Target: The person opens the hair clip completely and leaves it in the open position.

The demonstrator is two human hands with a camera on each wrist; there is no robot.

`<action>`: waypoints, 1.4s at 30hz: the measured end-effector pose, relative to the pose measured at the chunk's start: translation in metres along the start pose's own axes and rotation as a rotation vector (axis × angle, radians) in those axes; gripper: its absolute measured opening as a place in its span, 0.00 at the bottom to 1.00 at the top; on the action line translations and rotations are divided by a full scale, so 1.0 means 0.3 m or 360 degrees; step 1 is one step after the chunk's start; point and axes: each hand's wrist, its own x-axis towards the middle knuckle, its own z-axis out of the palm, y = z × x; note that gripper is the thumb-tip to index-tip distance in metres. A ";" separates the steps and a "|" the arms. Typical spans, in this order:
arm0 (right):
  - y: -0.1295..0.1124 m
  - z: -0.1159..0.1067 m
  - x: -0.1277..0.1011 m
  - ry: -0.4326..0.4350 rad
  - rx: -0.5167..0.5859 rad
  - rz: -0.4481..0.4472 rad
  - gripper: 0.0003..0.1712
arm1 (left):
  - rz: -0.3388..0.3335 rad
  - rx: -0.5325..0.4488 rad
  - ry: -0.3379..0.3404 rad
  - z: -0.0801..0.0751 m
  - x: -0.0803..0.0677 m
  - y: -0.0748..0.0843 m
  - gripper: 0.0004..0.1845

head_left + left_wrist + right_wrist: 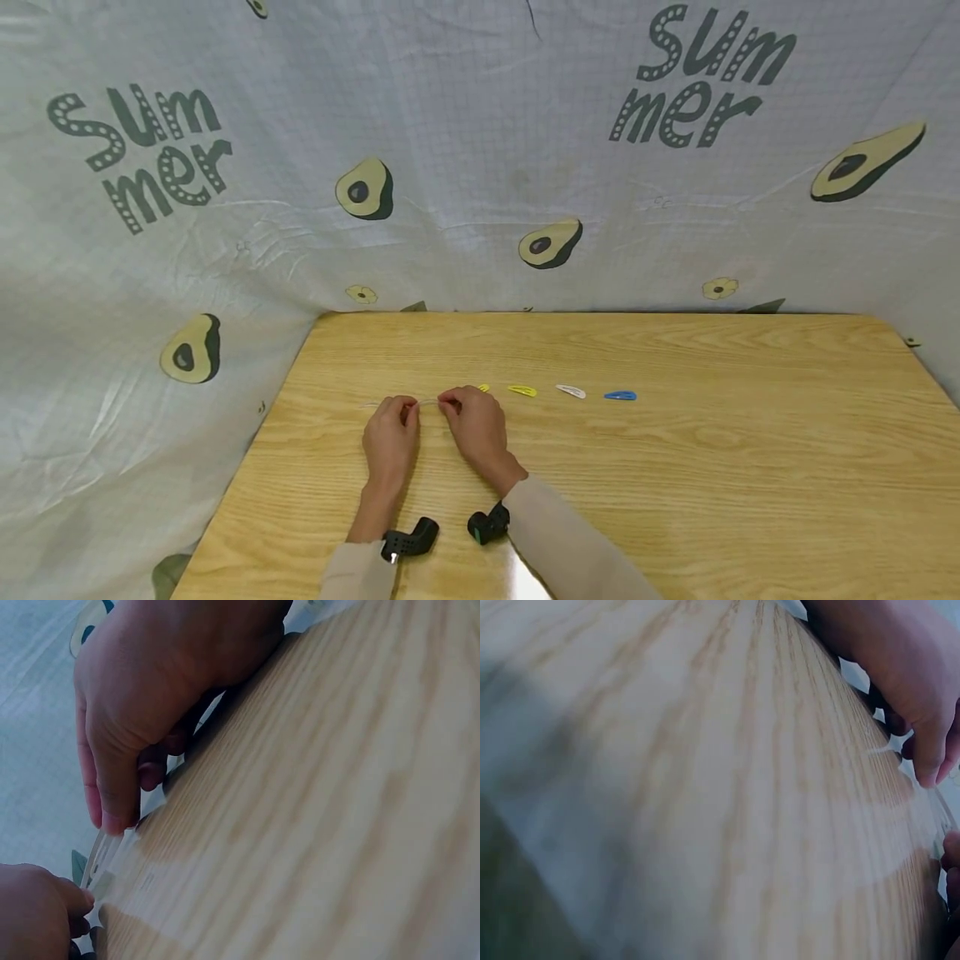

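Note:
A thin, pale strand (427, 402) runs between the fingertips of both hands, just above or on the wooden table. My left hand (390, 442) pinches it between thumb and fingers, and a faint end shows to the left of that hand. On the other side my right hand (478, 423) pinches the strand a short way off. The left wrist view shows the strand (94, 859) bowed slightly between the fingertips. Its exact material cannot be told. Beyond the right hand lies a yellow snap hair clip (484, 387), partly hidden by the fingers.
To the right, in a row, lie another yellow hair clip (522, 390), a white hair clip (572, 391) and a blue hair clip (620, 395). A printed cloth (465, 150) hangs behind and left of the wooden table (720, 483). Black wrist cameras sit on both forearms.

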 end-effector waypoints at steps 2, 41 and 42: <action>0.000 -0.001 0.001 -0.0003 -0.0006 -0.0012 0.05 | -0.0002 0.0001 0.0014 0.002 0.001 -0.002 0.02; -0.003 -0.002 0.000 -0.0083 0.0035 0.0012 0.09 | -0.0065 0.0006 0.0018 0.005 -0.001 -0.009 0.04; -0.003 -0.001 0.000 -0.0084 0.0041 0.0017 0.09 | -0.0065 0.0008 0.0019 0.005 -0.001 -0.009 0.03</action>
